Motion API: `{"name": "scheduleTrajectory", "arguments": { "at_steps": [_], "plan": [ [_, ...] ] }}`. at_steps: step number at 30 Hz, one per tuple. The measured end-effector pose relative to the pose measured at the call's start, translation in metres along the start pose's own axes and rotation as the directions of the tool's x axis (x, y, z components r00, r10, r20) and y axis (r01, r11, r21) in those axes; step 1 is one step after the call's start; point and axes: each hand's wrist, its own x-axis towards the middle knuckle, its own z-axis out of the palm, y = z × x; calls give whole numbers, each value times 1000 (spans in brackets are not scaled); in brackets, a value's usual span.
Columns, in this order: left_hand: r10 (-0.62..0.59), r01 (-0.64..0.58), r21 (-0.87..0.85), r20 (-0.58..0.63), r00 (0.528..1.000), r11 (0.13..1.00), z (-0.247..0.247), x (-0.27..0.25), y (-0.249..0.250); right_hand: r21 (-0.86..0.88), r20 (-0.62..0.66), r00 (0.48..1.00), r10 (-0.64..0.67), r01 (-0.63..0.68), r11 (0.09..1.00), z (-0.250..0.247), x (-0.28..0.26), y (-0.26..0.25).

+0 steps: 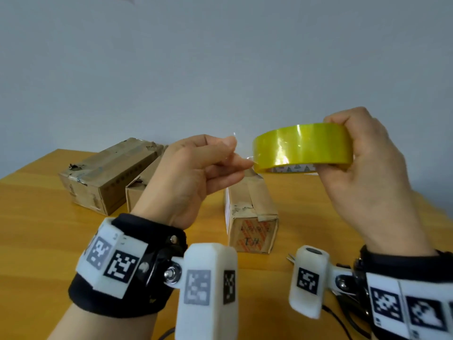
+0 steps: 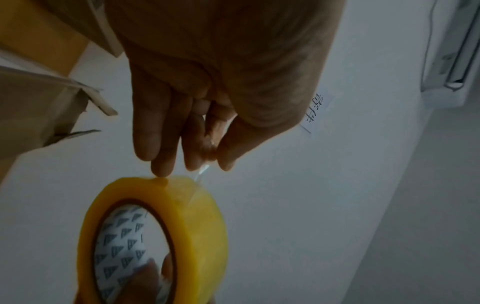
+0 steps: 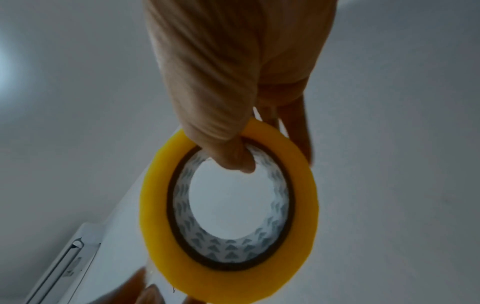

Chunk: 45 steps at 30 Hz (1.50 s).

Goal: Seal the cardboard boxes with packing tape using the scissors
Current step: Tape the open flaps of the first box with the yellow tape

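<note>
Raised above the table, the right hand (image 1: 367, 163) hooks its thumb through the tape roll (image 1: 302, 147) to steady it while the left hand (image 1: 196, 173) pinches the free end, the cardboard boxes (image 1: 250, 217) waiting beneath both hands.

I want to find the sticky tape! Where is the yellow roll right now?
In the head view the yellow tape roll is up in the air on the right, gripped by the right hand, above the cardboard box.
</note>
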Motion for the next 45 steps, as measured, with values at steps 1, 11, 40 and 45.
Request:
{"name": "scheduleTrajectory", "arguments": {
  "at_steps": [1, 11, 40, 45],
  "plan": [
    [1, -1, 8, -20, 1000, 1000, 2, 0, -2, 23, 30, 999, 36, -36, 999, 3, 0, 1],
    [83, -71, 77, -163, 983, 994, 2, 2, -7, 385, -5, 927, 374, -344, 857, 20, 3, 4],
    [81, 11, 251, -350, 933, 968, -19, -9, -47, 683, 239, 796, 556, -545, 486, 37, 8, 29],
    [17, 85, 261, -368, 930, 962, -31, -15, -65, 674, 299, 793, 530, -569, 471, 33, 7, 35]
  ]
}}
